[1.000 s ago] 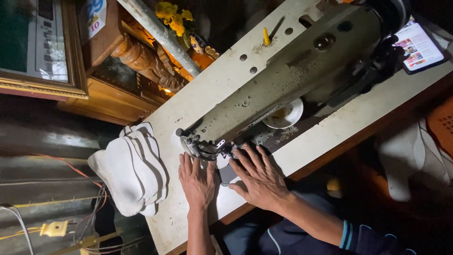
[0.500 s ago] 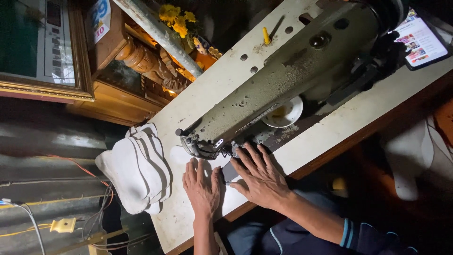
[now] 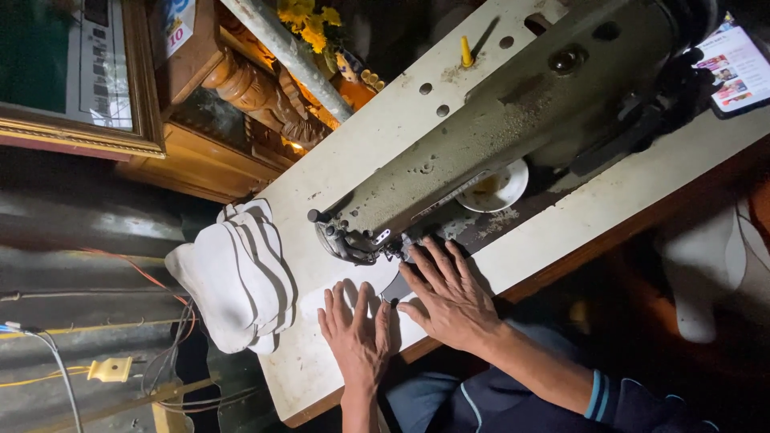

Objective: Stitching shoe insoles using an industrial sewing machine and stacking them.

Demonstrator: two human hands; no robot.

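White fabric piece (image 3: 365,290) lies flat at the needle – your left hand (image 3: 357,337) at seven o'clock and right hand (image 3: 449,298) at five, both grips released, palms pressing. Stitching step, I judge; next calls for steady feeding under the sewing machine (image 3: 513,120).

A single view is given, taken from a head-worn camera and aimed steeply down onto the sewing table (image 3: 321,353). The table is seen rotated, its near edge running diagonally from bottom left to upper right. The sewing machine (image 3: 513,120) is viewed closely from above. The wearer's forearms enter from the bottom edge.
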